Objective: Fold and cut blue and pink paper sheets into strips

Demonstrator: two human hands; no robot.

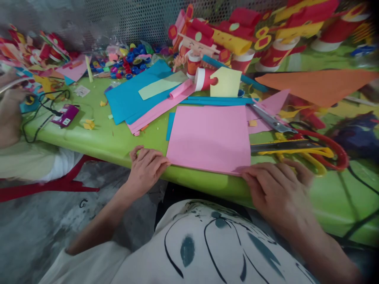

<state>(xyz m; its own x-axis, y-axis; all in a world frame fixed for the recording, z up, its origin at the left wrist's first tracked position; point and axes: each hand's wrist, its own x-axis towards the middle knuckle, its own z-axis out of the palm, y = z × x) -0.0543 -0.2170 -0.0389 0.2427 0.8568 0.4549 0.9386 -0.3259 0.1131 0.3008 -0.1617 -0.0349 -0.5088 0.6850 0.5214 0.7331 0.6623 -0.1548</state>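
Note:
A pink sheet of paper (pixel 209 138) lies at the near edge of the green table, directly in front of me. My left hand (pixel 149 165) pinches its near left corner, fingers curled together. At the near right corner, my right hand (pixel 275 189) grips the paper between thumb and fingers. A thin folded strip seems to run along the near edge between both hands. Just right of the sheet lie a yellow utility knife (pixel 296 146) and large scissors with red handles (pixel 340 152), close to my right hand.
Blue sheets (pixel 139 94), pink strips (pixel 166 102) and an orange sheet (pixel 319 85) lie beyond. Paper-cup figures (pixel 194 65) stand along the back. A purple box with a cable (pixel 66 115) sits left, near another person's arm (pixel 12 114). Small coloured pieces (pixel 130 63) are heaped behind.

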